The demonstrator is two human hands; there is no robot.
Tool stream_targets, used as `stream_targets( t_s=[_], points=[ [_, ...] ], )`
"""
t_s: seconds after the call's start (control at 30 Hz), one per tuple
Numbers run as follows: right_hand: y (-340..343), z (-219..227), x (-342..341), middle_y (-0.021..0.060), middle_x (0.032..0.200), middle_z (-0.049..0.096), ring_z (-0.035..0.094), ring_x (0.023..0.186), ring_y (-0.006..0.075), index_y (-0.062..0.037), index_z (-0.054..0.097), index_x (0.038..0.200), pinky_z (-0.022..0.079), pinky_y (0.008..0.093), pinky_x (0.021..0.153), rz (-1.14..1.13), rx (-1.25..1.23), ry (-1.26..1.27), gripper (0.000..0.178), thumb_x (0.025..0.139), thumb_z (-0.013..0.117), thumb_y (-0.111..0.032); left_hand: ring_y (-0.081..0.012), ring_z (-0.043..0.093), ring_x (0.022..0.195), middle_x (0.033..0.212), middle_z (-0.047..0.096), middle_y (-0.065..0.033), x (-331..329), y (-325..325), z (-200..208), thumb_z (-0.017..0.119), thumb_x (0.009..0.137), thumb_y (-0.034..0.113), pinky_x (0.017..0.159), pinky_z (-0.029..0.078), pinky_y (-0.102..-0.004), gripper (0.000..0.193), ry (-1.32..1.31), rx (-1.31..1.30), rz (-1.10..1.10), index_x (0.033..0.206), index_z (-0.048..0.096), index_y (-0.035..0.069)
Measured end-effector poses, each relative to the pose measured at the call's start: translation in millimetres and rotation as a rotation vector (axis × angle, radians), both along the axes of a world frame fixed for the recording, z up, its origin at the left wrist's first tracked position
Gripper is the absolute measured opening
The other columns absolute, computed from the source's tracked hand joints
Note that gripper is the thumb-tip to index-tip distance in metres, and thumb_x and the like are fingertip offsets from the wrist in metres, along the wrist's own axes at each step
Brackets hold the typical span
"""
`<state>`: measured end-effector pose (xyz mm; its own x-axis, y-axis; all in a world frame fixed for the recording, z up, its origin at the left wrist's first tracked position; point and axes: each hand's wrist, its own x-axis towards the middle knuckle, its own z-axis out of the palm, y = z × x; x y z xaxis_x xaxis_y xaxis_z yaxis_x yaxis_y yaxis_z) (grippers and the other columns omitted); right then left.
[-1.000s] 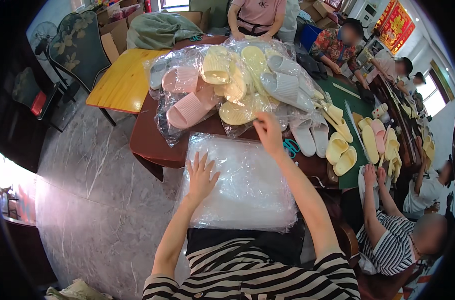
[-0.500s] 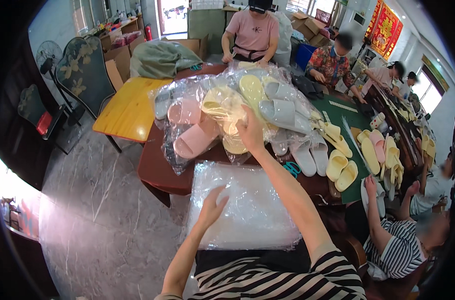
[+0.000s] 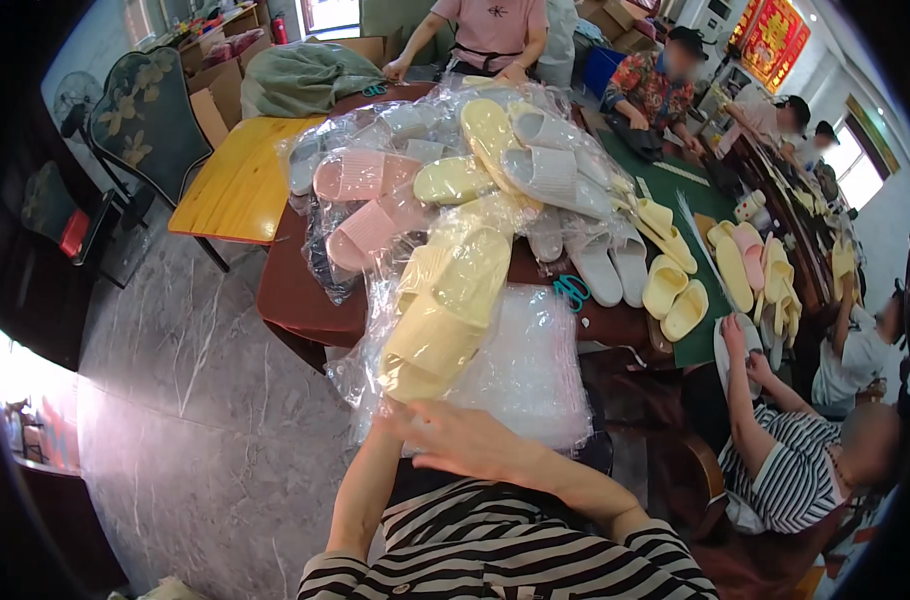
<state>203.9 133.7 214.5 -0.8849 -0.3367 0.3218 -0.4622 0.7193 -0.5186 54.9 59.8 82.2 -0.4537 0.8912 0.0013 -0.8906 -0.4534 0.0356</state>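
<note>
A pair of yellow slippers (image 3: 430, 345) in a clear plastic bag slants from the slipper pile down toward me, above a stack of clear plastic bags (image 3: 540, 375) on my lap. My right hand (image 3: 455, 435) is just below the near slipper's toe, its fingers stretched out and apart. It crosses in front of my left hand (image 3: 383, 425), which is by the near end of the bag with its fingers mostly hidden. Beyond lie bagged pink slippers (image 3: 370, 230), bagged grey slippers (image 3: 555, 175) and another yellow slipper (image 3: 490, 135).
Unbagged yellow slippers (image 3: 675, 297) and teal scissors (image 3: 572, 292) lie on the dark red table (image 3: 295, 300). A yellow wooden table (image 3: 225, 190) adjoins it on the left. A person in pink (image 3: 495, 30) stands across; a person in stripes (image 3: 805, 450) sits at right.
The bagged yellow slippers have come from the pile toward me, over the bag stack. My right hand has drawn back from the pile and now overlaps my left, which has lowered.
</note>
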Motion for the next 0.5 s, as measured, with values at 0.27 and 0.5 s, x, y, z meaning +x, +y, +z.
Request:
stream_targets(
  t_s=[0.27,0.5],
  points=[
    [155,-35,-9,0.0013,0.093,0.063,0.061,0.087,0.0097,-0.0019,0.065,0.115,0.049,0.0236,0.079,-0.524,-0.878,-0.100,0.022,0.098,0.055,-0.014,-0.0343,0.034,0.140,0.155,0.033,-0.0152,-4,-22,-17,0.044,0.098,0.053,0.115,0.030,-0.0465,0.069,-0.090,-0.004,-0.146,0.154,0.026,0.017],
    [234,-116,-67,0.0030,0.123,0.062,0.059,0.113,0.0136,-0.0082,0.056,0.133,0.049,0.0303,0.095,-0.549,-0.958,-0.410,0.035,0.102,0.054,-0.024,-0.0349,0.031,0.142,0.157,0.030,-0.0156,-7,-43,-16,0.041,0.097,0.059,0.116,0.028,-0.0467,0.073,-0.221,-0.011,-0.226,0.155,0.023,0.018]
  ],
)
